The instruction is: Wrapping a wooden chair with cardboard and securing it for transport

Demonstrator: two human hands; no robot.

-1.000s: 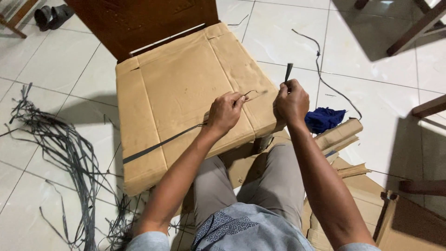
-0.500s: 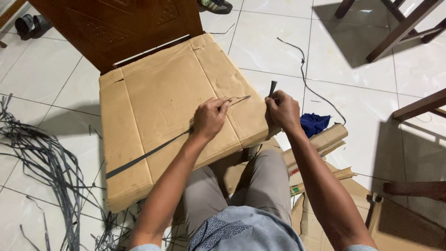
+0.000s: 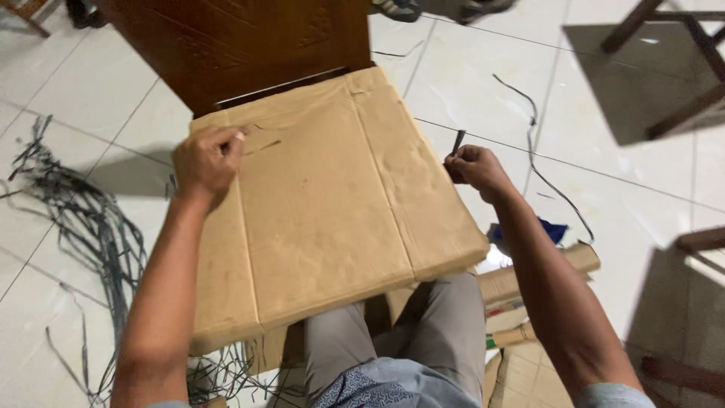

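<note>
Grey trousers (image 3: 445,332) and a patterned shirt hem lie nearest, the knees under the near edge of a cardboard sheet (image 3: 325,219). This cardboard is flat, brown and matte, with long fold creases, and it covers the seat of a dark wooden chair (image 3: 242,45) whose carved back rises at the far edge. Its near right corner hangs free over the legs.

On the far left corner of the cardboard the left hand (image 3: 205,162) rests, its grip clenched with fingertips pinched together; a thin dark strand (image 3: 266,143) lies just beside them, but I cannot tell if the fingers hold it. Beyond the right edge, over the floor, the right hand (image 3: 474,166) is closed on a short dark strip (image 3: 458,142) that stands up from the fist.

White glossy tiles (image 3: 634,204) give open room on the right. On the left floor lies a tangled pile of dark strips (image 3: 83,227). A blue cloth (image 3: 551,230) and cardboard pieces (image 3: 544,276) lie near the right knee, and a long dark strand (image 3: 536,151) curves farther away.
</note>
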